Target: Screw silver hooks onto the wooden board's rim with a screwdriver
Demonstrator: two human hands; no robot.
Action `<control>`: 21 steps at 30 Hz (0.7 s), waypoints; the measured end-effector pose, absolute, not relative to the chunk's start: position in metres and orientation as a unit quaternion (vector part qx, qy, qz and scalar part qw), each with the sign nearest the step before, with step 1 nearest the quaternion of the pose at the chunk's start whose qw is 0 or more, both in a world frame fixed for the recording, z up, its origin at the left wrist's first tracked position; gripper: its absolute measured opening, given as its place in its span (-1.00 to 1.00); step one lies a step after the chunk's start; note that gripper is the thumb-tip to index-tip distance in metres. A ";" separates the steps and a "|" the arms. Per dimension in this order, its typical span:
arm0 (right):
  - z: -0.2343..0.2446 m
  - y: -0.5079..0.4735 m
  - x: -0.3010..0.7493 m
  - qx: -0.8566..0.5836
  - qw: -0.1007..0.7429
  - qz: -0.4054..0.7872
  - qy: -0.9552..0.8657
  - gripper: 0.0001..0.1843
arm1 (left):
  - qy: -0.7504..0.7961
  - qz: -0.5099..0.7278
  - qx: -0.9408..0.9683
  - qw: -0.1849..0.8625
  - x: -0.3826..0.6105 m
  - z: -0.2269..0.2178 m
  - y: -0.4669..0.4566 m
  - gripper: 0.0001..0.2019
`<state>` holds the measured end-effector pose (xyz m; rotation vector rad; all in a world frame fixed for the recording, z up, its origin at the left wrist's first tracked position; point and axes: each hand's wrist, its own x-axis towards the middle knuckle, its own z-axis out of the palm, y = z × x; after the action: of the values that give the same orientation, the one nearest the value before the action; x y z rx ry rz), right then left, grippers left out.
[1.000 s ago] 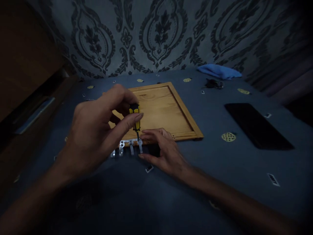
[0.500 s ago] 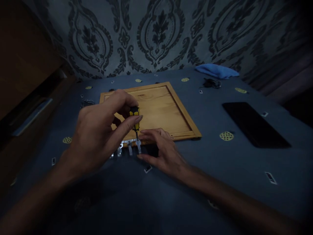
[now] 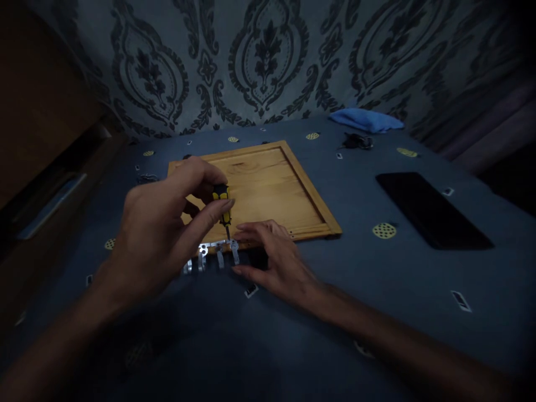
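Note:
A wooden framed panel [image 3: 268, 184] lies flat on a dark blue patterned cloth. Along its near edge sits a shiny metal bracket [image 3: 211, 254] with several prongs hanging over the cloth. My left hand [image 3: 161, 234] is closed around a small black and yellow screwdriver [image 3: 221, 204], held upright with its tip down on the bracket. To the right of the bracket, my right hand [image 3: 276, 259] rests with fingers stretched flat against the panel's near edge, holding nothing.
A black phone [image 3: 431, 209] lies on the cloth to the right. A folded blue cloth [image 3: 364, 120] and a small dark object [image 3: 355, 141] sit at the back right. A patterned wall rises behind; wooden furniture [image 3: 37, 134] stands at the left.
The view has drifted slightly, so everything sits a little further left. My left hand has lowered the screwdriver a touch. My right hand stays in place.

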<state>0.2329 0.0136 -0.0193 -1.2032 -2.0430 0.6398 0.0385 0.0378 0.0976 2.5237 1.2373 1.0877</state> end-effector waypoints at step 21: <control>-0.026 0.009 0.250 -0.356 0.366 0.175 -0.842 -0.71 | 0.484 0.364 0.790 0.092 0.047 0.103 0.028 -0.87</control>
<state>0.2504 0.0093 -0.0258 -0.9145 -2.1647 0.4486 0.0470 0.0284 0.1028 2.3473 1.4371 1.0806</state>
